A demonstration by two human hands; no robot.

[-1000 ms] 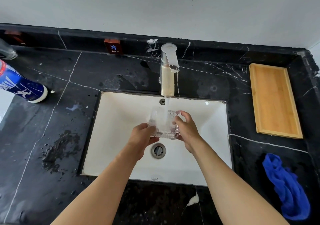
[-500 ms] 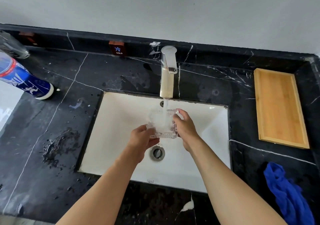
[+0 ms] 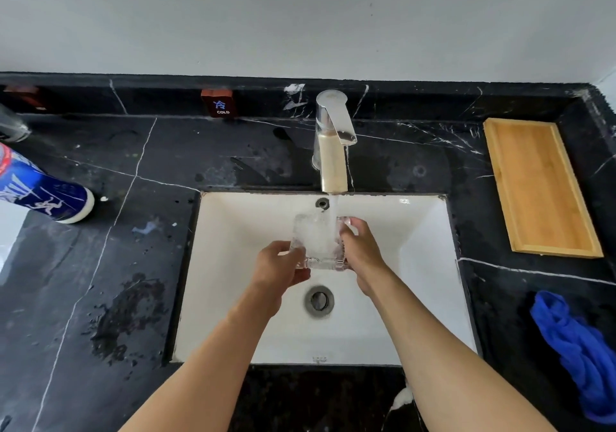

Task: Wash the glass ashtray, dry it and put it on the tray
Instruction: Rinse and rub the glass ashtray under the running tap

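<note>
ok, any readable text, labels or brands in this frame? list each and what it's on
"冷" above "COLD": on the small brown tag against the backsplash, left of the faucet.
Blue-and-white bottle at the left edge: printed graphics and lettering, too distorted to read.
Second brown tag at far left: blurred, unreadable.
Nothing else carries text.

A single wide-angle camera, worn on the person's head, looks forward and steeply down over a black marble counter (image 3: 100, 265), facing the pale wall behind it. The white sink (image 3: 233, 231) sits in the middle of the view with the tap (image 3: 331, 138) straight ahead, both forearms reaching in from the bottom edge. The lens bends the counter's back edge, and a wooden tray (image 3: 540, 188) lies near the right border
</note>
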